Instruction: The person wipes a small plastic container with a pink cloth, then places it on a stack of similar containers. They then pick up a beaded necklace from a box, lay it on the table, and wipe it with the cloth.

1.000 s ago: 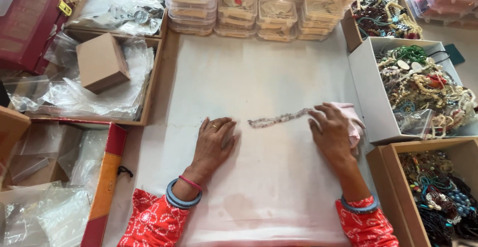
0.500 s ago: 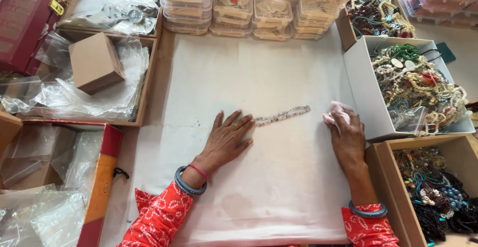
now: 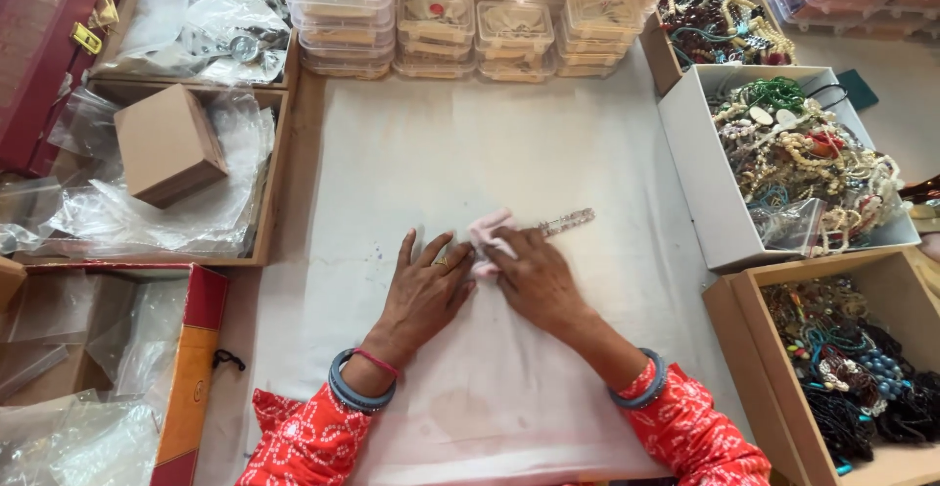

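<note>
A pale beaded strand (image 3: 566,220) lies on the white cloth-covered work surface (image 3: 509,134). My right hand (image 3: 531,276) presses a small pink cloth (image 3: 487,232) onto the strand's left end, covering that part. My left hand (image 3: 425,285) lies flat on the white surface just left of the pink cloth, fingers spread, a ring on one finger, touching or almost touching the cloth. Only the right end of the strand shows beyond my right hand.
Stacks of clear plastic boxes (image 3: 470,21) line the far edge. A white box (image 3: 700,173) and brown boxes (image 3: 749,349) of tangled bead jewellery stand at the right. At the left are trays of clear plastic bags (image 3: 196,212), a small cardboard box (image 3: 166,143) and a red lid (image 3: 191,369).
My right hand has carried the pink cloth from the strand's right end leftward to its left end, beside my left hand. My left hand has stayed nearly in place.
</note>
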